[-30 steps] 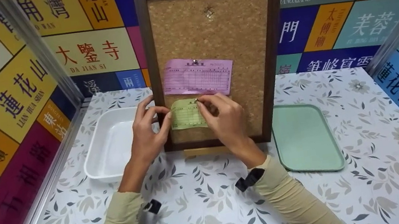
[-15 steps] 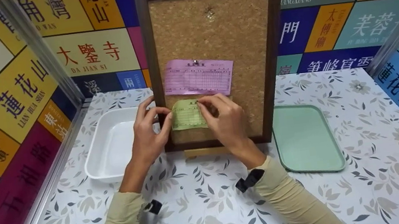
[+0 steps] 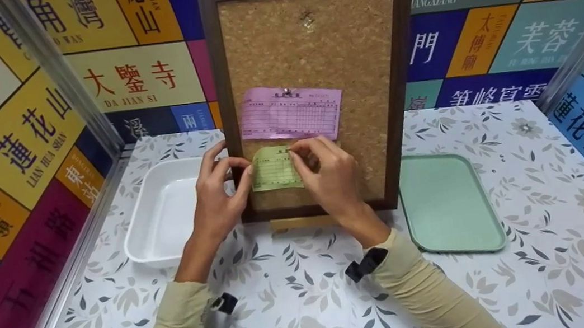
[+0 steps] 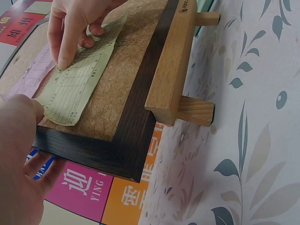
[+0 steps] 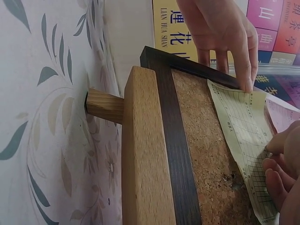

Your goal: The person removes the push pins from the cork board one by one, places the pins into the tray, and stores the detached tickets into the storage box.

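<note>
A yellow-green printed slip [image 3: 272, 173] lies against the lower part of a cork board [image 3: 352, 65] in a dark frame. At its upper left corner, my left hand [image 3: 214, 194] pinches the paper between thumb and forefinger; in the left wrist view other fingers reach behind the frame. My right hand [image 3: 334, 175] covers the slip's right side, with thumb and forefinger together at its top edge. A push pin between those fingertips, glimpsed earlier as a silvery glint, is hidden now. Just above, a pink printed slip [image 3: 291, 114] hangs by a silvery push pin [image 3: 287, 92].
The board leans on a wooden stand [image 4: 171, 61]. A white tub [image 3: 158, 243] stands left of it, partly behind my left hand. To the right lies a green tray [image 3: 450, 205]. A small shiny cluster [image 3: 307, 20] sits high on the cork. Patterned panels surround the table.
My hands hold nearly the same places on the slip. The silvery glint at my right fingertips has gone out of sight. The view has shifted very slightly.
</note>
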A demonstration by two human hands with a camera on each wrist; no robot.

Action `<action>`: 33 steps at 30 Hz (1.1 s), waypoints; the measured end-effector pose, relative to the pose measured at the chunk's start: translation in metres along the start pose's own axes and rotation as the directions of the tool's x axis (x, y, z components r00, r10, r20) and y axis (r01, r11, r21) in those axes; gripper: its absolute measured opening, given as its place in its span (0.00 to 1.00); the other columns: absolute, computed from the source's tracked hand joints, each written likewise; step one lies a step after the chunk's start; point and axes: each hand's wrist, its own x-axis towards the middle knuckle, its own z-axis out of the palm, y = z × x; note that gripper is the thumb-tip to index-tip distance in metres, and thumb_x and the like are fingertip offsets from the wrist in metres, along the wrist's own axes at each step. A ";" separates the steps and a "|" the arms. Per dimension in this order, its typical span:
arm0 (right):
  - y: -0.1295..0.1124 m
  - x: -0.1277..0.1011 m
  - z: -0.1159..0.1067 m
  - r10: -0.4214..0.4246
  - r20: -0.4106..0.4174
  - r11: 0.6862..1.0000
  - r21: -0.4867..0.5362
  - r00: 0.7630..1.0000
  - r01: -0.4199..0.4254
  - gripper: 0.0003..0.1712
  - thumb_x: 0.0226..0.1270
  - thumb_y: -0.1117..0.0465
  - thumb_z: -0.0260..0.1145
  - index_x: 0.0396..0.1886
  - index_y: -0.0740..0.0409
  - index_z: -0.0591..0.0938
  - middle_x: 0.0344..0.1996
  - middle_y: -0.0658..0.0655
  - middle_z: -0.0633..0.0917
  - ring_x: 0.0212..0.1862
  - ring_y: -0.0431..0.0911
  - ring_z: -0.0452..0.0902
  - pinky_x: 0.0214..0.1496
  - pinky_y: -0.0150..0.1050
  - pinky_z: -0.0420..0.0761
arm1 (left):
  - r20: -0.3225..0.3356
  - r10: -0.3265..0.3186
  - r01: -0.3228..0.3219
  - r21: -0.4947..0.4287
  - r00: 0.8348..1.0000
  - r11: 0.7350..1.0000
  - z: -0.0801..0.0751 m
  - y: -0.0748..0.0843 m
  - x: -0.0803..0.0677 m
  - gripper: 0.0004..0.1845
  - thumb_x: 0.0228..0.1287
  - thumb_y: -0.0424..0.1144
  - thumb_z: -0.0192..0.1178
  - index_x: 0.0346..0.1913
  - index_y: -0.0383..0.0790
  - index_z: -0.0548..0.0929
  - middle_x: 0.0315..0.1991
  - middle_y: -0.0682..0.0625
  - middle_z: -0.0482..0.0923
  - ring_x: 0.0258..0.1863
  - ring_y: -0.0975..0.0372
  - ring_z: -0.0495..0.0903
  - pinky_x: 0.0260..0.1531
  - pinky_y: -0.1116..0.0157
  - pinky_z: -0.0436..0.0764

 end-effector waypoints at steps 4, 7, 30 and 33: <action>0.000 0.000 0.000 -0.007 0.002 1.000 -0.011 1.000 0.007 0.03 0.71 0.59 0.76 0.42 0.50 0.92 0.33 0.48 0.89 0.31 0.38 0.83 0.34 0.34 0.85 | -0.002 0.004 -0.004 -0.003 1.000 1.000 0.000 -0.001 0.000 0.12 0.78 0.48 0.66 0.46 0.42 0.88 0.76 0.45 0.71 0.74 0.54 0.76 0.52 0.60 0.91; -0.001 0.000 0.000 0.000 0.013 1.000 -0.022 1.000 0.000 0.03 0.71 0.59 0.76 0.42 0.50 0.93 0.33 0.48 0.88 0.31 0.38 0.83 0.34 0.35 0.84 | -0.004 0.004 -0.004 -0.001 1.000 1.000 0.000 -0.001 0.000 0.12 0.78 0.48 0.66 0.46 0.42 0.88 0.76 0.44 0.71 0.74 0.54 0.76 0.52 0.59 0.91; -0.013 -0.004 -0.003 0.100 0.131 0.992 -0.085 0.986 -0.089 0.02 0.76 0.58 0.71 0.42 0.50 0.87 0.36 0.49 0.84 0.34 0.41 0.80 0.32 0.39 0.80 | -0.019 -0.023 0.023 0.020 1.000 1.000 0.002 0.001 -0.002 0.08 0.78 0.43 0.66 0.46 0.41 0.87 0.76 0.45 0.72 0.75 0.53 0.75 0.51 0.57 0.91; -0.015 -0.004 -0.004 0.112 0.136 0.992 -0.070 0.984 -0.103 0.03 0.74 0.57 0.71 0.42 0.50 0.87 0.35 0.48 0.84 0.34 0.41 0.80 0.34 0.38 0.80 | -0.023 -0.028 0.029 0.015 0.999 0.999 0.002 0.001 -0.001 0.07 0.77 0.42 0.66 0.45 0.41 0.87 0.75 0.45 0.73 0.75 0.54 0.76 0.51 0.57 0.91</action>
